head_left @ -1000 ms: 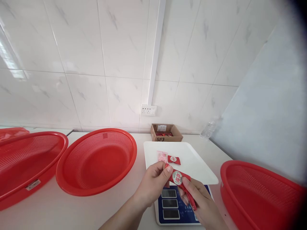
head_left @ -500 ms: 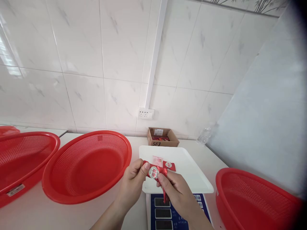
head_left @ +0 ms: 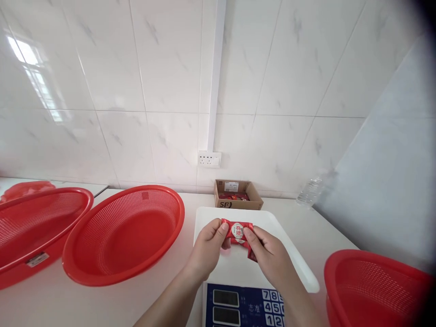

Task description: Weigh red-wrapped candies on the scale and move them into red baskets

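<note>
A small red wrapped packet [head_left: 236, 230] with a round white label is stretched between my two hands, above the white pan [head_left: 235, 272] of a digital scale. My left hand [head_left: 210, 245] pinches its left end between thumb and fingers. At the right end, my right hand [head_left: 269, 252] grips it, thumb on the label. Another bit of red wrapper [head_left: 252, 255] hangs by the right fingers; whether it belongs to the same packet I cannot tell. Something pinkish shows behind the packet, mostly hidden. Below the hands is the scale's blue panel [head_left: 254, 309] with dark displays and number keys.
Two red perforated baskets [head_left: 136, 240] [head_left: 41, 227] stand to the left, and a third red basket [head_left: 371, 290] at the right. Behind the scale sits a cardboard box [head_left: 238, 203] with red packets inside. A clear plastic bottle [head_left: 309, 190] lies near the tiled wall.
The view has shifted a little. Both hands have moved rightward with the packet, which is now held straighter and flatter. The red and pink packets seen on the pan are now hidden behind the hands.
</note>
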Available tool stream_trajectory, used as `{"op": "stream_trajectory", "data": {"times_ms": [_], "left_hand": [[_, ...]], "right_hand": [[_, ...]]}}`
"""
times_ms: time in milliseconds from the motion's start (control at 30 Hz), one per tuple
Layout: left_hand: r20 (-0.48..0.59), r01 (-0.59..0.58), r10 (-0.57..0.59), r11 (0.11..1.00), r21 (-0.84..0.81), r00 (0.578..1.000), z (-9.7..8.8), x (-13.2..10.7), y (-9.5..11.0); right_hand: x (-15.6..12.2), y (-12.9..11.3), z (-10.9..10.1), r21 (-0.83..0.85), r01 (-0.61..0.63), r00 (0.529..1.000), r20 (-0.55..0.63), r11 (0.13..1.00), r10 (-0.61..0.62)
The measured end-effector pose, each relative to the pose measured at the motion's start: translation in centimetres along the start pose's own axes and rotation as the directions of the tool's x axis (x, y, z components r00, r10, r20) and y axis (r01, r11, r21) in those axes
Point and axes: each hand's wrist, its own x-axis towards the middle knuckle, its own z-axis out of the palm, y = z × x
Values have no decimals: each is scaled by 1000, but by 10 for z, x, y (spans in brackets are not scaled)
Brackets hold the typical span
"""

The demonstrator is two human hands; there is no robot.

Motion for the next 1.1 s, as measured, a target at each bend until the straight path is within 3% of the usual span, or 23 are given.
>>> {"op": "stream_trajectory", "data": {"times_ms": [133,433,633,733,900,1000,1100], "left_hand": [[1,-44,44,987,152,999,-4,1,-5],[-22,-1,3,992,123,1000,-12,4,-4],[-66,10,-7,999,52,998,-18,5,3],[-15,41,-40,998,58,999,-17,3,6],[61,46,-69,947,316,996,-13,0,0],[47,-22,0,884,467,999,-13,-2,-6],[24,-87,87,858,507,996,-13,-3,-6]], "right_hand": [[8,12,0,-101,27,998,-46,995,-32],[13,11,1,-80,19,1000,-3,997,-19],[17,23,-19,-55,-132,958,-263,990,113],[17,28,-22,39,-140,943,-298,989,145],[16,26,-16,180,-34,968,-240,983,77],[14,22,-14,172,-18,974,-221,985,56],[11,17,-13,167,-11,984,-173,986,40]]}}
